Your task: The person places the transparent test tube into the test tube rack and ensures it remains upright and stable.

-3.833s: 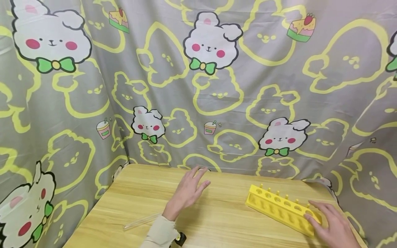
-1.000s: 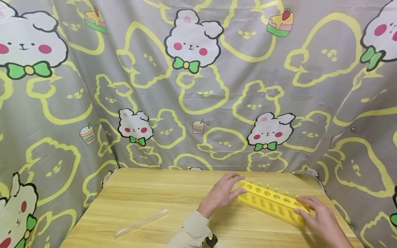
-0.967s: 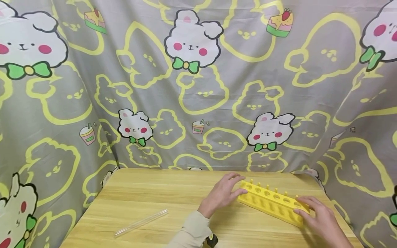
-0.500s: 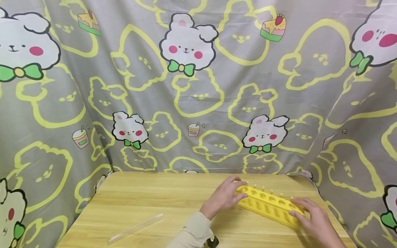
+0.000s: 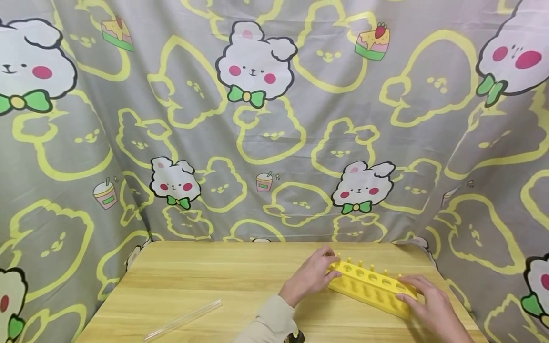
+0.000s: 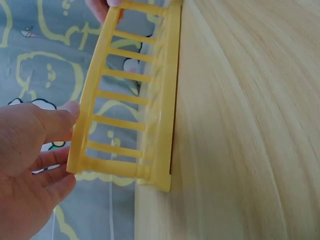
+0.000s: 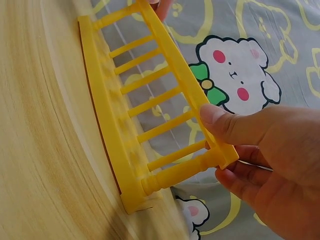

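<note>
A yellow plastic test tube rack (image 5: 370,287) with a row of holes stands on the right part of the wooden table (image 5: 223,281). My left hand (image 5: 318,270) grips its left end, thumb on the top plate (image 6: 64,121). My right hand (image 5: 415,294) grips the right end, thumb likewise on the top plate (image 7: 226,126), fingers curled beneath. The wrist views show the rack (image 6: 131,95) (image 7: 146,106) empty, base on the wood.
A clear glass tube (image 5: 182,320) lies near the table's front left. A grey cloth printed with rabbits (image 5: 257,119) hangs close behind and around both sides of the table. The table's right edge is just beyond the rack.
My left hand has crossed from the table's middle to the rack's left end and curled its fingers onto it. The right hand stays on the right end.
</note>
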Available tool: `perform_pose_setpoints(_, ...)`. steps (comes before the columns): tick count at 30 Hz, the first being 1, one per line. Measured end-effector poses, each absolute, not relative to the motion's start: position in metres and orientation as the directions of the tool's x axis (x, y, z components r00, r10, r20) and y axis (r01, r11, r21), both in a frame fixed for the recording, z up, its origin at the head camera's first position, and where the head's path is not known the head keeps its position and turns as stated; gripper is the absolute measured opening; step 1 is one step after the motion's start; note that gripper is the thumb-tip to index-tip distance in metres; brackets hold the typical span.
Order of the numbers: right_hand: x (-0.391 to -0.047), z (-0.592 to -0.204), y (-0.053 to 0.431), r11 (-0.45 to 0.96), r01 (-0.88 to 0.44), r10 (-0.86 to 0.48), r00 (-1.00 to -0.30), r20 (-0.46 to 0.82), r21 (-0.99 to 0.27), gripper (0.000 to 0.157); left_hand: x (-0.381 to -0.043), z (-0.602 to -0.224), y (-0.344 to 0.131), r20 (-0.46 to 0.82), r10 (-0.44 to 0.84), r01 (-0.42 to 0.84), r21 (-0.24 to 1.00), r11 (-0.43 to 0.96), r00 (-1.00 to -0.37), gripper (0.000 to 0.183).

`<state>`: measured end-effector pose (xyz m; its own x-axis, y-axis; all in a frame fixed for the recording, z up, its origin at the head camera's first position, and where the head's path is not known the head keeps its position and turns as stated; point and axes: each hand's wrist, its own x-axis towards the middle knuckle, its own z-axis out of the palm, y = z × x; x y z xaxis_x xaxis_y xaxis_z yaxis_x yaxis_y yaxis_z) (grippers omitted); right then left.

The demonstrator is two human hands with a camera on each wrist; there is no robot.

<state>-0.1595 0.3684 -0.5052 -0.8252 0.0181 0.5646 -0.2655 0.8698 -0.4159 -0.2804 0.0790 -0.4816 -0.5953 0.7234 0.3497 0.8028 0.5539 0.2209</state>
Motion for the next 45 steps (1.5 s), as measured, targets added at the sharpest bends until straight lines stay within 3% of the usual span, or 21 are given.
perform_pose_setpoints(16,-0.161,-0.506,0.369,0.876,-0.260,0.017,-0.824,0.566,-0.406,0.041,-0.280,-0.485,0.091,0.381,0.695,0.788,0.201,0.581,-0.610,0.036)
perform_pose_setpoints(33,-0.160,-0.502,0.369,0.882,-0.177,0.041,-0.895,0.444,-0.437,0.037,-0.278,-0.489,0.093,0.456,0.626,0.770,0.278,0.575,-0.632,0.031)
perform_pose_setpoints(45,-0.163,-0.502,0.368,0.895,-0.230,-0.013,-0.869,0.494,-0.381,0.039,-0.280,-0.489,0.092,0.432,0.602,0.739,0.334,0.585,-0.672,0.030)
